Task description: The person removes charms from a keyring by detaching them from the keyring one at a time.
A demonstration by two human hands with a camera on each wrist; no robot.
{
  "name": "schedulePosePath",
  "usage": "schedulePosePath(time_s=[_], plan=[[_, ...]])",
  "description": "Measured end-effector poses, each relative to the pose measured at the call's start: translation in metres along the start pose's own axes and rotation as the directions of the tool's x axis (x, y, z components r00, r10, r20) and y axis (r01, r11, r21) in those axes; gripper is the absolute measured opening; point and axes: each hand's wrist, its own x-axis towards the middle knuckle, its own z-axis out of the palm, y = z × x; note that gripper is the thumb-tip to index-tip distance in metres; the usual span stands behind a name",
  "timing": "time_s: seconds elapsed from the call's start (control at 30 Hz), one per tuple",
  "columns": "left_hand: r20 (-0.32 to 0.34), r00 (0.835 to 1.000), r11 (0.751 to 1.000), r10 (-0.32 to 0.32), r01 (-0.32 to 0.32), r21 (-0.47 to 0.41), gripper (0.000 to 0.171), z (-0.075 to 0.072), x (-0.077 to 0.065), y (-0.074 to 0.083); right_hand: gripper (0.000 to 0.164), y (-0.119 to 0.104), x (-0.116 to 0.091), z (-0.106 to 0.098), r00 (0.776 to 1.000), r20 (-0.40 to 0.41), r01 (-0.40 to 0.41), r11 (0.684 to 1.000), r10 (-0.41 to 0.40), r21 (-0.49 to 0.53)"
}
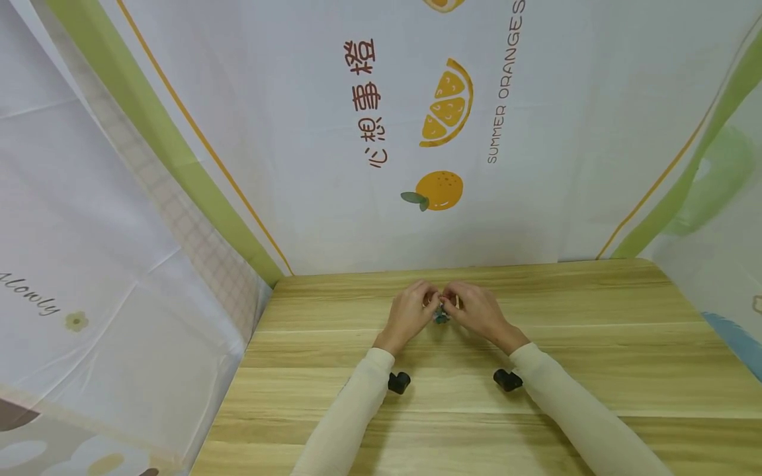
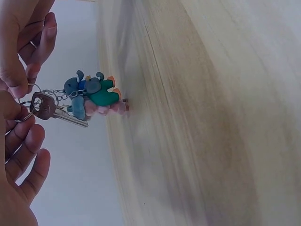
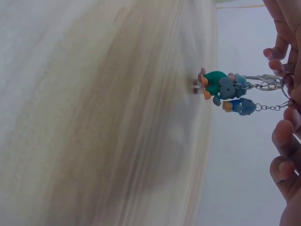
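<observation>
Close over the far part of the table, both hands hold one bunch of keys and charms. The left hand (image 1: 409, 312) pinches the metal key ring (image 2: 22, 118) between thumb and fingers. From the other side the right hand (image 1: 479, 309) pinches at the rings, its fingertips close to the left hand's. A key (image 2: 44, 106) with a brownish head hangs from the ring. Below it dangle a grey figurine in green (image 2: 104, 97), a pinkish figurine (image 2: 112, 108) partly behind it, and a small blue figurine (image 3: 245, 107) on its own chain. Fingers hide part of the rings.
The wood-grain table (image 1: 440, 430) stretches around the hands. Behind it hangs a white cloth (image 1: 309, 218) printed with oranges and lettering, with more cloth (image 1: 137, 317) at the left. Black wrist devices (image 1: 400, 382) show beside both sleeves.
</observation>
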Motion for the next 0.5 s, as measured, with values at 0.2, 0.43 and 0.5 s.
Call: schedulePosePath(time_s=[0.2, 0.43, 0.5], plan=[[-0.013, 1.0, 1.0, -0.004, 0.004, 0.003, 0.012, -0.0002, 0.0002, -0.0012, 0.007, 0.0015, -0.001, 0.0016, 1.0, -0.012, 0.015, 1.0, -0.015, 0.008], [-0.01, 1.0, 1.0, -0.003, 0.003, -0.008, 0.012, -0.0004, -0.0003, 0.0002, 0.005, 0.001, -0.0023, 0.0002, 1.0, 0.011, -0.024, 1.0, 0.023, 0.012], [-0.005, 1.0, 1.0, 0.0, 0.0, -0.012, 0.012, -0.0004, -0.0002, 0.0005, 0.006, 0.0005, -0.0018, -0.0007, 0.998, 0.022, -0.052, 0.998, 0.051, 0.02]])
